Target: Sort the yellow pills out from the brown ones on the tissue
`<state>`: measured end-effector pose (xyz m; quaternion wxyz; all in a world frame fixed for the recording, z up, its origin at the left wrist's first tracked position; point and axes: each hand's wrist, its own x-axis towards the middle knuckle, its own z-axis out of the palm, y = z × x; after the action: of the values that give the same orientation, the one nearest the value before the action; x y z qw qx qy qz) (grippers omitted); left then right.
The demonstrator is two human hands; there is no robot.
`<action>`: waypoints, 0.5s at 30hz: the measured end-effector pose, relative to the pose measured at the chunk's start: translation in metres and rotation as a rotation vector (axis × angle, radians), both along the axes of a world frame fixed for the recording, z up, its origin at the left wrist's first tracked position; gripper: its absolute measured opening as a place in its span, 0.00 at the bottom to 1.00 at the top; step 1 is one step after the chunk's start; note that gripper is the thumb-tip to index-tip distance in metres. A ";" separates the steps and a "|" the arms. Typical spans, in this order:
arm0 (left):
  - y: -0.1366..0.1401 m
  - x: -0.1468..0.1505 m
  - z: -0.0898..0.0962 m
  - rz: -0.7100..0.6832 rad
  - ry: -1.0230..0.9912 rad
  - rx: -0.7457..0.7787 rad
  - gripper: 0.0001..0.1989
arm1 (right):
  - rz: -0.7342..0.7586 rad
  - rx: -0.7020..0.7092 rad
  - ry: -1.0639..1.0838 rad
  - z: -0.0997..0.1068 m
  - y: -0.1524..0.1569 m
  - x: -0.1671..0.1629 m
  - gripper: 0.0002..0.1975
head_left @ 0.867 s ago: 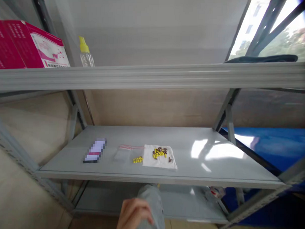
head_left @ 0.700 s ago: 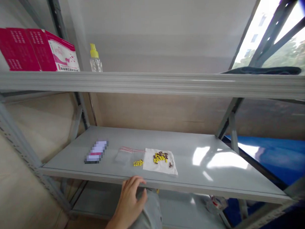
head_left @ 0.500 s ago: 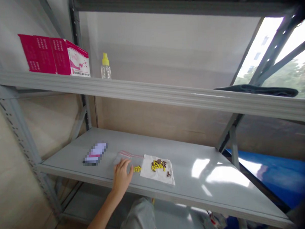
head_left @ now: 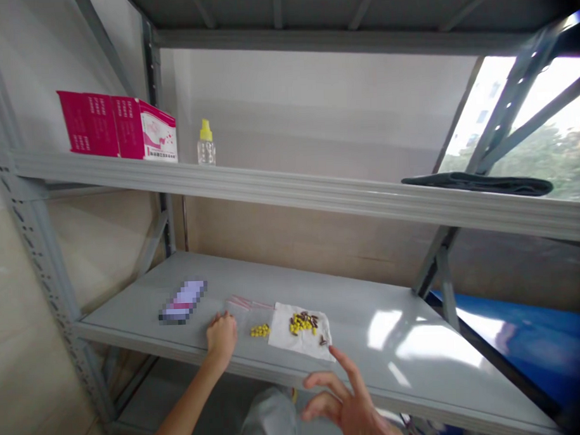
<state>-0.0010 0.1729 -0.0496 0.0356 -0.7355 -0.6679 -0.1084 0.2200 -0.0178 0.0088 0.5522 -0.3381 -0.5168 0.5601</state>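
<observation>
A grey metal shelf [head_left: 418, 340] stands against a pale wall, with a window at far right. On it the left hand [head_left: 221, 337] rests, fingers curled, on a clear zip bag [head_left: 243, 306]; whether it grips the bag I cannot tell. Right of it lie loose yellow pills [head_left: 260, 331] and a white paper [head_left: 299, 341] carrying more pills. The right hand [head_left: 346, 403] hovers open near the shelf's front edge. Above stand a pink box [head_left: 118, 125] and a small bottle [head_left: 205, 144].
</observation>
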 end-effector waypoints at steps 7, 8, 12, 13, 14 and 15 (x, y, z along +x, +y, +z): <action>0.001 0.001 0.005 0.014 -0.030 -0.028 0.18 | 0.101 -0.075 -0.092 -0.018 -0.004 -0.004 0.36; 0.001 0.001 0.003 -0.011 -0.024 -0.022 0.17 | 0.068 -0.085 -0.133 -0.014 -0.010 -0.005 0.32; -0.002 0.003 -0.002 -0.118 0.034 -0.023 0.17 | 0.047 -0.122 -0.215 0.006 -0.029 -0.012 0.26; -0.003 0.004 -0.002 -0.128 0.040 -0.033 0.17 | 0.055 -0.126 -0.217 0.009 -0.032 -0.015 0.27; -0.003 0.006 -0.002 -0.130 0.040 -0.046 0.17 | 0.061 -0.128 -0.217 0.010 -0.033 -0.017 0.27; -0.003 0.007 -0.002 -0.129 0.036 -0.057 0.18 | 0.068 -0.129 -0.217 0.010 -0.033 -0.020 0.28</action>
<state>0.0058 0.1699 -0.0514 0.0194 -0.7796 -0.6210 -0.0780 0.2002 -0.0512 0.0191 0.4509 -0.4137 -0.5475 0.5707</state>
